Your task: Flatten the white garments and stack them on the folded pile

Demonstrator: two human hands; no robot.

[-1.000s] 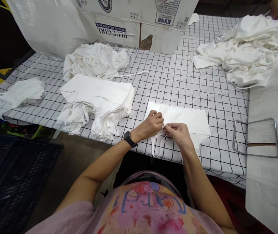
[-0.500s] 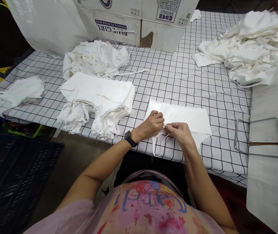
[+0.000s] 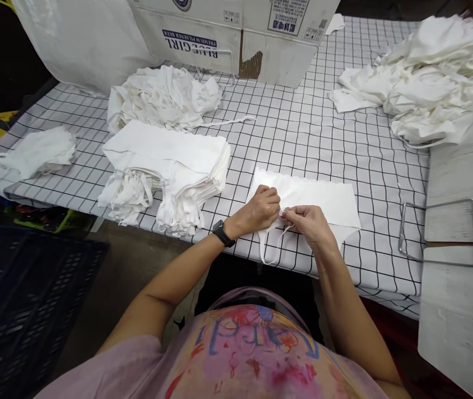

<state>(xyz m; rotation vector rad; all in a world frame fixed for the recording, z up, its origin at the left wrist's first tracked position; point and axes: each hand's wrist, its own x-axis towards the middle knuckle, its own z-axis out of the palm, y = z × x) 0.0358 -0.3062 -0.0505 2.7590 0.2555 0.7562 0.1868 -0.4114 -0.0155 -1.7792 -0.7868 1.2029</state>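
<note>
A white camisole (image 3: 328, 199) with a scalloped edge and thin straps lies flat on the table before me. My left hand (image 3: 261, 209), a black watch on its wrist, is closed on a strap by the garment's near edge. My right hand (image 3: 306, 223) pinches the same strap (image 3: 281, 238) close beside it, at a small white piece that looks like a strap slider. The strap's loop hangs below my fingers, over the table edge. To the left rests a neat stack of folded white camisoles (image 3: 165, 149), their straps bunched at the front.
Loose white garments (image 3: 164, 97) are heaped behind the stack, and a small bundle (image 3: 37, 152) lies far left. A bigger pile (image 3: 440, 77) covers the back right. A cardboard box (image 3: 203, 41) stands at the back. At right, a wire frame (image 3: 440, 205) sits by cardboard (image 3: 461, 310).
My hands stay together at the strap, with only slight finger movement. The piles and the stack have not moved; the view has shifted a little.
</note>
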